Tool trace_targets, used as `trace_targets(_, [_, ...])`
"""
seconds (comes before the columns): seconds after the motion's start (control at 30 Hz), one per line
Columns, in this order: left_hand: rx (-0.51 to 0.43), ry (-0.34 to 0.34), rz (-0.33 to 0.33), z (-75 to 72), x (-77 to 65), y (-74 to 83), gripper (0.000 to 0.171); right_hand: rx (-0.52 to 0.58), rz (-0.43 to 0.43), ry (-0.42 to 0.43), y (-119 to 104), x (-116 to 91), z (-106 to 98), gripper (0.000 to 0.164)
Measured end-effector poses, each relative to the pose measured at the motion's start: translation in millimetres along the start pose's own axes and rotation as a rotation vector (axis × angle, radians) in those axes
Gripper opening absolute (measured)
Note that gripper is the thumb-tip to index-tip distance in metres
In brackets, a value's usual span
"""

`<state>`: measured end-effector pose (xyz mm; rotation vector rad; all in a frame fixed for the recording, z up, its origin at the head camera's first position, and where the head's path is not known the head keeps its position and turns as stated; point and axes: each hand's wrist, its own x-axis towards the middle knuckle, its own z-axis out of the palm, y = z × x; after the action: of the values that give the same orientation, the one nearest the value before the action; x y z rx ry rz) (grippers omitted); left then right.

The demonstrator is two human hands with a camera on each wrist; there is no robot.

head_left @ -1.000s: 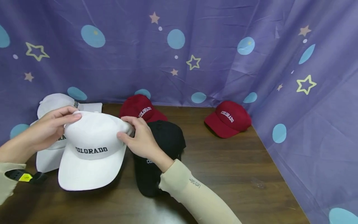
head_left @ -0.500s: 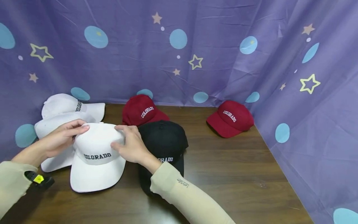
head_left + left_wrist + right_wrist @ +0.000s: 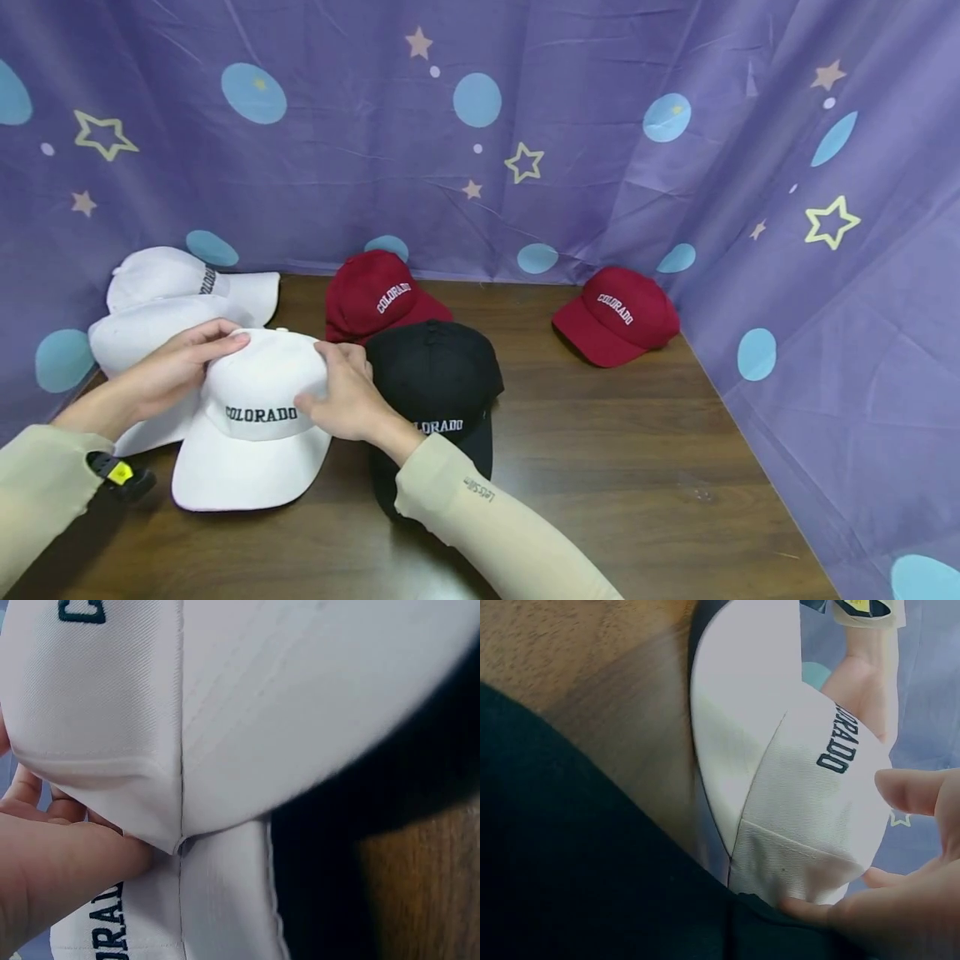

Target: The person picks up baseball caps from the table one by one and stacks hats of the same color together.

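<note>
A white baseball cap (image 3: 251,467) with COLORADO across its front stands brim forward on the wooden table, between my two hands. My left hand (image 3: 172,375) holds the left side of its crown, thumb near the top. In the left wrist view, the thumb (image 3: 82,862) lies by the lower edge of the cap, other fingers behind. My right hand (image 3: 348,400) grips the crown's right side; its fingertips touch the fabric in the right wrist view. Just behind and left sit two more white caps, one nearer (image 3: 142,333) and one farther (image 3: 157,275).
A black cap (image 3: 435,367) stands right of the held one, partly under my right forearm. Behind it sits a red cap (image 3: 367,292). Another red cap (image 3: 618,317) lies far right on the table (image 3: 600,483). A purple curtain (image 3: 570,192) borders the back and right.
The held white cap has come down to the table beside the black cap, both hands moving with it. In the last half second it has shifted slightly left. The other caps stay put.
</note>
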<state>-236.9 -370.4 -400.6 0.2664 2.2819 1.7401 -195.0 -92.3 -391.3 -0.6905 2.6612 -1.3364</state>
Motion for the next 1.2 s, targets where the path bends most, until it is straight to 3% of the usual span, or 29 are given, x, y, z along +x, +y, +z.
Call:
trace_targets(0.23, [0.006,-0.038,0.024,8.0,4.2,-2.7,0.025,-0.023,0.026,-0.015,3.9,2.2,1.1,0.07])
trace_targets(0.63, [-0.064,-0.012,0.01,5.6,1.3,-16.7,0.022,-0.024,-0.008,-0.046,8.6,3.1,5.1,0.069])
trace_targets(0.83, [-0.112,0.011,0.018,5.7,-1.2,-16.5,0.02,-0.028,-0.015,-0.056,10.8,3.6,6.3,0.069])
trace_targets(1.2, [0.039,0.041,-0.007,4.0,1.9,-14.5,0.029,-0.069,-0.013,-0.036,11.6,4.9,6.3,0.07])
